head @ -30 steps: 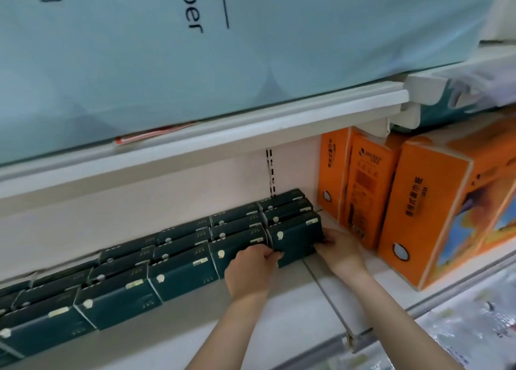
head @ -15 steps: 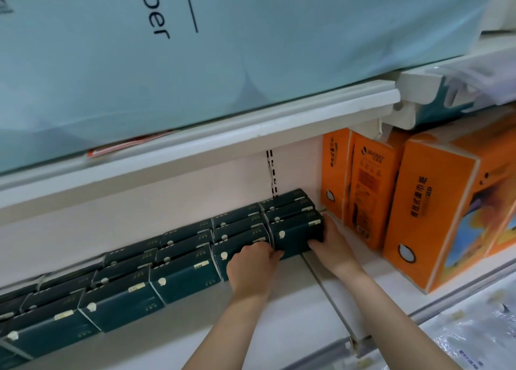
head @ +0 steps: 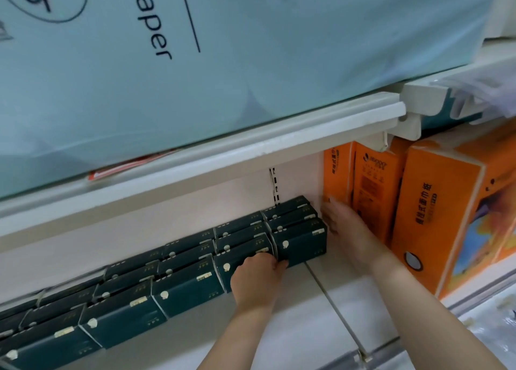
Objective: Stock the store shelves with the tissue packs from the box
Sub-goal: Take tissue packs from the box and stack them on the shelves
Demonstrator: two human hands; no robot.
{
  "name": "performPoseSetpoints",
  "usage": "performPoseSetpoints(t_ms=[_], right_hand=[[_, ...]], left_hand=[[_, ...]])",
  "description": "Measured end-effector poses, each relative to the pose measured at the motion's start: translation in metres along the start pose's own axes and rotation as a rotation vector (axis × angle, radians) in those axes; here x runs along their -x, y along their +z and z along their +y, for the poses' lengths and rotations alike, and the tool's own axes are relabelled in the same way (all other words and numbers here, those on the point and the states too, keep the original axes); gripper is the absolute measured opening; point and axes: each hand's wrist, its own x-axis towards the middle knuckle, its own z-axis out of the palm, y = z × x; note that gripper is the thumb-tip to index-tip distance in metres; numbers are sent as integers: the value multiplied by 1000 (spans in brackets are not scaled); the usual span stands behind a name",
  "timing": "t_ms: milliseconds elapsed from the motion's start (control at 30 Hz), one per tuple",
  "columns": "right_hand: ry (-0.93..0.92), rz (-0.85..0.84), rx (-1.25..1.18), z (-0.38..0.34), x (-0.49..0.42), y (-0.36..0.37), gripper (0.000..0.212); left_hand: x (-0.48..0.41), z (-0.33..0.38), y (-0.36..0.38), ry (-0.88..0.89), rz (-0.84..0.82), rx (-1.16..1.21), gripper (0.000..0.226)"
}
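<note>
A front tissue pack (head: 224, 276) is clutched by the left hand (head: 257, 276). The right hand (head: 342, 226), grip flat and empty, is pressed against the end pack (head: 303, 242) to close gaps.

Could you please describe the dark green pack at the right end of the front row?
The dark green pack is boxy, card-like, with a pale round mark and small light label in front. It stands upright on the white shelf, flush with its neighbours. The left hand touches its lower left corner; the right hand lies open alongside.
</note>
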Motion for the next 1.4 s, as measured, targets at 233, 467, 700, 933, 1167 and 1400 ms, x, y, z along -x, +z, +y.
performPoseSetpoints(t_ms=[233, 467, 700, 933, 1167, 1400], right_hand=[[12, 29, -125, -13, -19, 26, 81], [-32, 140, -129, -14, 7, 32, 88], [70, 168, -170, -26, 3, 50, 94], [78, 71, -83, -25, -3, 52, 77], [-145, 132, 294, -40, 20, 55, 57], [-502, -77, 926, -54, 55, 103, 73]], left_hand=[[12, 13, -18, 99, -24, 257, 45], [-22, 10, -24, 348, 154, -120, 109], [-44, -2, -9, 323, 14, -272, 102], [-47, -1, -8, 316, 2, -286, 102], [-39, -6, -32, 316, -4, -217, 113], [15, -83, -86, 330, 98, -214, 114]])
